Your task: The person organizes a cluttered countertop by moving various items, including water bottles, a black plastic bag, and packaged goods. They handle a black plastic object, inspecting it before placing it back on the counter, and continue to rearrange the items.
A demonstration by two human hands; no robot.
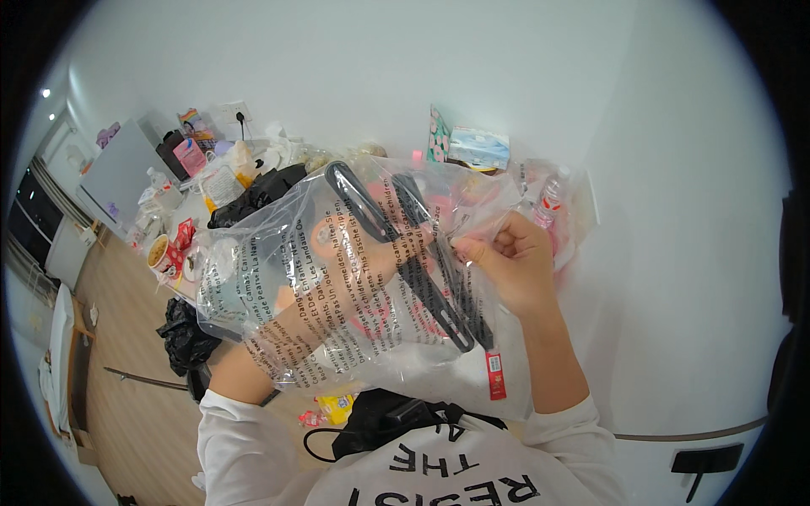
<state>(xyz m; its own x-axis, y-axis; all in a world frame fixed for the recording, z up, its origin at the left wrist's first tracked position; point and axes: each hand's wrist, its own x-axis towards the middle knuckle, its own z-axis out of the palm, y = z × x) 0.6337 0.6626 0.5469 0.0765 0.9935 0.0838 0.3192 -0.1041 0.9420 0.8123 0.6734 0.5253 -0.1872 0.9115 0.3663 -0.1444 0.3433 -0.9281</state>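
Note:
A large clear plastic bag (285, 265) printed with warning text spreads in front of me. My left hand (386, 259) reaches inside it from the lower left, seen through the film. Its fingers close around a long black plastic tool (436, 303) with a slot near its lower end. A second long black piece (465, 303) lies alongside on the right; whether my fingers also hold it is unclear. At the bag's right side, my right hand (516, 262) pinches the film between thumb and fingers.
Beneath the bag is a white table (516, 386) with a red packet (497, 375). Behind stand a tissue box (479, 148) and a plastic bottle (552, 193). To the left are a black plastic bag (266, 193), a paper cup (166, 255) and a hanging black bag (185, 335).

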